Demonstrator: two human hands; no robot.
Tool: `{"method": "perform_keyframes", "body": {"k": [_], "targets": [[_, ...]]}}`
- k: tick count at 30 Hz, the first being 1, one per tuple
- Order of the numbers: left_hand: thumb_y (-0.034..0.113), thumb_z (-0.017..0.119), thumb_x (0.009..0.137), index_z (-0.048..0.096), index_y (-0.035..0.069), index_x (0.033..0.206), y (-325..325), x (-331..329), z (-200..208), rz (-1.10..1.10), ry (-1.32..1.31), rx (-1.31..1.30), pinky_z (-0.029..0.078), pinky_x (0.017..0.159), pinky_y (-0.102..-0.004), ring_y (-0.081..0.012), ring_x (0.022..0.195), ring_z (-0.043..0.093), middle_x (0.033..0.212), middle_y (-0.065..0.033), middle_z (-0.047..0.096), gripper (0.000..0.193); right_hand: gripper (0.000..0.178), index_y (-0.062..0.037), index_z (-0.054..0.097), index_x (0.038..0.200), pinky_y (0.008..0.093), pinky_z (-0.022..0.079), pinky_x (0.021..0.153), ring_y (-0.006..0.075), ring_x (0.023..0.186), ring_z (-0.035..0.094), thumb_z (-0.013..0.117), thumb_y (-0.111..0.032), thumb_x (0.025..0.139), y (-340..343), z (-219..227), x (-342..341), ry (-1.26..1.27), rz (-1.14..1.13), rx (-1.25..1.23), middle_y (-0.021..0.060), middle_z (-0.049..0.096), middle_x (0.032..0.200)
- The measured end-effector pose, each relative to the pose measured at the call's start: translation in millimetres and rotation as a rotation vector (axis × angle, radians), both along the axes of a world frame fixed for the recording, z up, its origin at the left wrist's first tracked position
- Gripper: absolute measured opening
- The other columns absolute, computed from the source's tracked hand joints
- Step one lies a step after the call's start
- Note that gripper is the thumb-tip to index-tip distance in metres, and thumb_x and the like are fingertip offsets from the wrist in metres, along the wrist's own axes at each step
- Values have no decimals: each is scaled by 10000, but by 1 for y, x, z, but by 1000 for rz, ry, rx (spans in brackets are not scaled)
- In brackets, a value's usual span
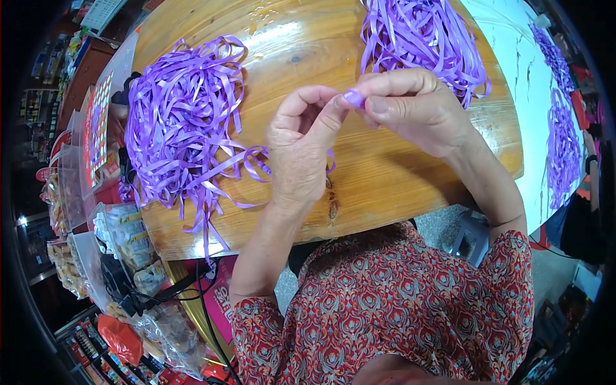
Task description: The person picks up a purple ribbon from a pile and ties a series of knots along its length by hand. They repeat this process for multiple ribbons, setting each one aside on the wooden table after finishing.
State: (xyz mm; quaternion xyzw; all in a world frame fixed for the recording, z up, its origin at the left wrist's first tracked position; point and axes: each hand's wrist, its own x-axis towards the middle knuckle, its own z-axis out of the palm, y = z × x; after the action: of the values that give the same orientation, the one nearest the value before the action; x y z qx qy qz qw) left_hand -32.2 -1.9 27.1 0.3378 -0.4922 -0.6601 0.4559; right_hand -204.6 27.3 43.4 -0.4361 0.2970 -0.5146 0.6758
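Between my two hands, above the middle of the wooden table, a short loop of purple ribbon is pinched. My left hand grips it from the left with thumb and index finger. From the right, the thumb and fingers of my right hand close on the same piece. The ribbon runs behind my left hand toward a big tangled pile of purple ribbon at the table's left. A second heap of purple ribbon lies at the far right, partly hidden behind my right hand.
On the right, a white marbled table bears more purple ribbons. A person in dark clothing is at its right edge. Bagged goods, black cables and a red plastic bag crowd the left side. A stool shows below the table.
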Motion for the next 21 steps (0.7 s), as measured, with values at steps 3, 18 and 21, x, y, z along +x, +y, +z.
{"method": "perform_keyframes", "body": {"k": [3, 18, 21], "targets": [[95, 652, 839, 623, 69, 883, 5, -1, -1, 22, 191, 121, 331, 493, -153, 0, 605, 452, 757, 45, 578, 59, 258, 1, 649, 1059, 265, 416, 705, 121, 766, 519, 633, -68, 811, -1, 6, 3, -27, -94, 64, 42, 612, 861], [29, 662, 817, 646, -2, 906, 12, -2, -8, 203, -19, -177, 362, 590, -157, -18, 682, 443, 834, 41, 510, 96, 306, -64, 665, 1047, 270, 451, 658, 158, 734, 567, 655, 23, 753, -2, -4, 12, 932, -465, -795, 40, 607, 781], [24, 667, 811, 649, 6, 904, 13, -3, -7, 170, 26, -163, 363, 597, -155, -20, 686, 449, 821, 42, 521, 96, 280, -43, 667, 997, 279, 446, 634, 203, 694, 569, 672, 14, 723, 0, -3, 13, 1079, -539, -943, 66, 606, 753]]}}
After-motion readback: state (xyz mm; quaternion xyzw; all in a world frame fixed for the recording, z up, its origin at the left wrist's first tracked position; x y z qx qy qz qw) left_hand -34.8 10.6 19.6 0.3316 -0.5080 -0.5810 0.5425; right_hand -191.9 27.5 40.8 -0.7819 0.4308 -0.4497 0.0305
